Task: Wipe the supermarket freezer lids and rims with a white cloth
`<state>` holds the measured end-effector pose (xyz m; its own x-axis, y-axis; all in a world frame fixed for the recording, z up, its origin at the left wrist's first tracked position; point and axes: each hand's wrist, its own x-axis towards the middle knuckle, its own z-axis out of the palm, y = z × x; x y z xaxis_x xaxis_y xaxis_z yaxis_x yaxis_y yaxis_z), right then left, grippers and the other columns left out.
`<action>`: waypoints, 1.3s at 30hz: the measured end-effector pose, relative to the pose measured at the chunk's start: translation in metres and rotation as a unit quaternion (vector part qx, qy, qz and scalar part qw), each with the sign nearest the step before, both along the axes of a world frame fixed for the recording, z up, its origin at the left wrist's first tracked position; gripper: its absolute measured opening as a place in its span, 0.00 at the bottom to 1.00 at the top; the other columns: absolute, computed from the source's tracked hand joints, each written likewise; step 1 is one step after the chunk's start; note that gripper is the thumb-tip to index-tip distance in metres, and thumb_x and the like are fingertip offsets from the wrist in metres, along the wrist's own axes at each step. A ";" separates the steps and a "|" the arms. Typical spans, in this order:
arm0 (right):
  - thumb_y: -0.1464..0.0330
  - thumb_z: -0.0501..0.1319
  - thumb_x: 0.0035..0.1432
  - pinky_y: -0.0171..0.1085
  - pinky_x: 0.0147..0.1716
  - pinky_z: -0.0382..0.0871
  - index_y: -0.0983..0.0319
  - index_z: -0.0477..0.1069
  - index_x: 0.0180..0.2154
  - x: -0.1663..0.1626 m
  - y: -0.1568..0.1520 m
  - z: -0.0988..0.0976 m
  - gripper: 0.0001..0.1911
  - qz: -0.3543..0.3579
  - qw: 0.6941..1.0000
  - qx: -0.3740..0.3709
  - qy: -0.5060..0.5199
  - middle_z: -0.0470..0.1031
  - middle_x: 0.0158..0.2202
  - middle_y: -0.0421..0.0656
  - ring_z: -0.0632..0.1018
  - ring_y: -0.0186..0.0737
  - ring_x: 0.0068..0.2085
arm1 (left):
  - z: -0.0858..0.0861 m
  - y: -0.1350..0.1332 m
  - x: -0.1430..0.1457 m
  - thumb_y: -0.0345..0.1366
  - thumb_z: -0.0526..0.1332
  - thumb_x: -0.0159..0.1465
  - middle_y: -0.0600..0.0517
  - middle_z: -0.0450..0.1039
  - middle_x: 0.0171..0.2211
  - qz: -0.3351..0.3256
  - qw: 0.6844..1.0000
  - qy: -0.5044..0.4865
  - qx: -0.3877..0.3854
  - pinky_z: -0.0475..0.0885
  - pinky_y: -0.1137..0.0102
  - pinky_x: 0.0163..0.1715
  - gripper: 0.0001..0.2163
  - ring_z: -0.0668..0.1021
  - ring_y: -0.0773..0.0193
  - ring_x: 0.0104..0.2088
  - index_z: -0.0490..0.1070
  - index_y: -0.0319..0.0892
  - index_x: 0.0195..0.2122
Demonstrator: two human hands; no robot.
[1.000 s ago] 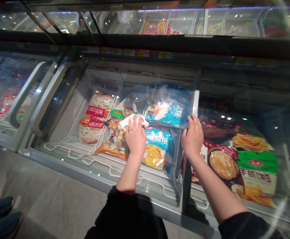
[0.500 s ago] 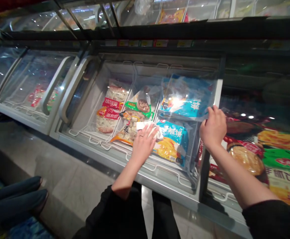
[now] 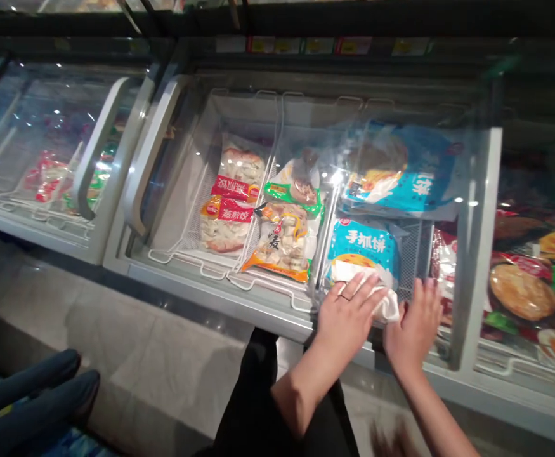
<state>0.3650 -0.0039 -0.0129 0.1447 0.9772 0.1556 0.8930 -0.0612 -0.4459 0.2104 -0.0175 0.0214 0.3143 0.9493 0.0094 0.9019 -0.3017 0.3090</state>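
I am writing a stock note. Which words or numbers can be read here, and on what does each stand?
"手抓饼": on the blue bag just beyond the left hand.
"蒸煎饺", probably: red bands on the dumpling bags.
Orange-edged bag: one large dark character, unclear.
Upper blue bag: white characters, blurred.
Price tags on the shelf edge: too small.

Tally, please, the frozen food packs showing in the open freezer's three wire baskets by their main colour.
Red-banded clear plastic dumpling packs: 2
Green-banded clear plastic pack: 1
Orange-edged clear plastic pack: 1
Blue plastic flatbread packs: 2
Total: 6
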 end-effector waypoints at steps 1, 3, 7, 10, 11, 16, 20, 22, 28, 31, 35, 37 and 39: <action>0.66 0.50 0.70 0.71 0.71 0.54 0.51 0.49 0.77 -0.014 -0.010 0.000 0.37 -0.014 1.000 -0.004 0.004 0.55 0.77 0.54 0.55 0.65 0.77 | 0.001 -0.004 -0.017 0.40 0.50 0.78 0.61 0.46 0.78 -0.003 1.000 0.002 -0.006 0.67 0.63 0.68 0.25 0.57 0.65 0.76 0.58 0.54 0.75; 0.65 0.50 0.70 0.74 0.71 0.50 0.57 0.48 0.78 -0.046 -0.024 -0.002 0.37 -0.038 0.999 -0.017 0.006 0.52 0.78 0.56 0.50 0.67 0.78 | 0.005 -0.010 -0.060 0.41 0.50 0.78 0.62 0.46 0.78 0.008 1.000 0.016 -0.024 0.66 0.62 0.69 0.25 0.57 0.65 0.76 0.57 0.56 0.75; 0.63 0.51 0.70 0.77 0.71 0.45 0.67 0.42 0.78 -0.121 -0.034 -0.004 0.41 -0.030 0.998 -0.051 -0.005 0.44 0.79 0.60 0.42 0.68 0.78 | 0.013 -0.015 -0.173 0.40 0.51 0.78 0.61 0.45 0.78 0.071 0.993 0.076 -0.056 0.65 0.59 0.70 0.26 0.56 0.62 0.77 0.53 0.58 0.76; 0.64 0.49 0.72 0.75 0.71 0.47 0.65 0.39 0.78 -0.177 -0.031 -0.003 0.40 0.012 0.998 -0.052 -0.017 0.45 0.79 0.57 0.42 0.66 0.79 | 0.015 -0.024 -0.264 0.35 0.52 0.76 0.55 0.48 0.78 0.146 0.980 0.117 -0.064 0.64 0.56 0.71 0.28 0.57 0.58 0.77 0.53 0.54 0.77; 0.64 0.49 0.72 0.75 0.71 0.47 0.65 0.39 0.78 -0.193 -0.029 -0.002 0.40 0.024 0.998 -0.051 -0.020 0.46 0.79 0.57 0.42 0.66 0.79 | 0.013 -0.027 -0.290 0.33 0.52 0.76 0.52 0.49 0.78 0.175 0.975 0.126 -0.062 0.63 0.54 0.71 0.28 0.58 0.56 0.77 0.54 0.52 0.76; 0.64 0.50 0.72 0.74 0.71 0.46 0.62 0.43 0.78 -0.227 -0.022 0.001 0.38 0.035 0.998 -0.043 -0.006 0.48 0.79 0.55 0.42 0.64 0.79 | 0.001 -0.035 -0.337 0.31 0.50 0.75 0.42 0.51 0.77 0.327 0.933 0.141 -0.044 0.60 0.50 0.72 0.28 0.58 0.50 0.77 0.55 0.41 0.76; 0.64 0.51 0.72 0.74 0.71 0.46 0.60 0.52 0.76 -0.218 -0.022 -0.003 0.35 0.020 0.999 -0.021 0.033 0.53 0.78 0.53 0.47 0.63 0.79 | 0.001 -0.031 -0.265 0.34 0.51 0.75 0.49 0.47 0.78 0.221 0.966 0.123 -0.057 0.63 0.49 0.71 0.28 0.55 0.52 0.77 0.53 0.45 0.77; 0.67 0.52 0.70 0.73 0.72 0.48 0.59 0.61 0.73 -0.212 -0.022 -0.005 0.32 0.013 0.998 0.005 0.060 0.59 0.76 0.52 0.52 0.62 0.78 | 0.002 -0.029 -0.221 0.39 0.50 0.77 0.54 0.43 0.79 0.125 0.986 0.099 -0.047 0.64 0.54 0.70 0.28 0.53 0.58 0.78 0.51 0.50 0.77; 0.76 0.49 0.65 0.65 0.71 0.62 0.55 0.78 0.59 -0.206 -0.025 0.003 0.29 0.011 0.983 0.092 0.161 0.75 0.65 0.50 0.67 0.57 0.72 | 0.004 -0.028 -0.175 0.40 0.50 0.77 0.59 0.42 0.79 0.008 0.997 0.074 -0.008 0.65 0.60 0.70 0.27 0.50 0.63 0.78 0.54 0.52 0.77; 0.78 0.49 0.62 0.66 0.70 0.63 0.53 0.79 0.58 -0.208 -0.025 0.005 0.32 0.008 0.984 0.103 0.142 0.77 0.64 0.48 0.69 0.58 0.71 | 0.005 -0.027 -0.204 0.42 0.51 0.77 0.61 0.45 0.79 -0.018 0.997 0.076 -0.004 0.65 0.61 0.70 0.26 0.51 0.64 0.78 0.55 0.55 0.76; 0.79 0.51 0.62 0.63 0.70 0.64 0.55 0.78 0.59 -0.209 -0.024 0.001 0.30 0.016 0.989 0.108 0.098 0.76 0.65 0.48 0.69 0.58 0.71 | 0.004 -0.035 -0.276 0.40 0.51 0.77 0.58 0.48 0.78 0.085 0.991 0.096 -0.040 0.64 0.57 0.70 0.26 0.56 0.60 0.77 0.54 0.56 0.76; 0.77 0.53 0.64 0.65 0.70 0.64 0.58 0.75 0.62 -0.212 -0.024 0.000 0.29 0.031 0.993 0.102 0.056 0.74 0.67 0.51 0.66 0.60 0.73 | 0.003 -0.044 -0.322 0.36 0.51 0.76 0.53 0.50 0.78 0.153 0.981 0.111 -0.052 0.63 0.54 0.71 0.27 0.57 0.57 0.77 0.55 0.52 0.76; 0.76 0.55 0.66 0.67 0.69 0.63 0.61 0.70 0.67 -0.216 -0.023 0.003 0.29 0.069 0.993 0.094 0.009 0.70 0.69 0.54 0.63 0.62 0.74 | 0.001 -0.054 -0.365 0.33 0.51 0.75 0.48 0.51 0.78 0.224 0.965 0.126 -0.052 0.61 0.51 0.72 0.27 0.57 0.53 0.77 0.56 0.47 0.76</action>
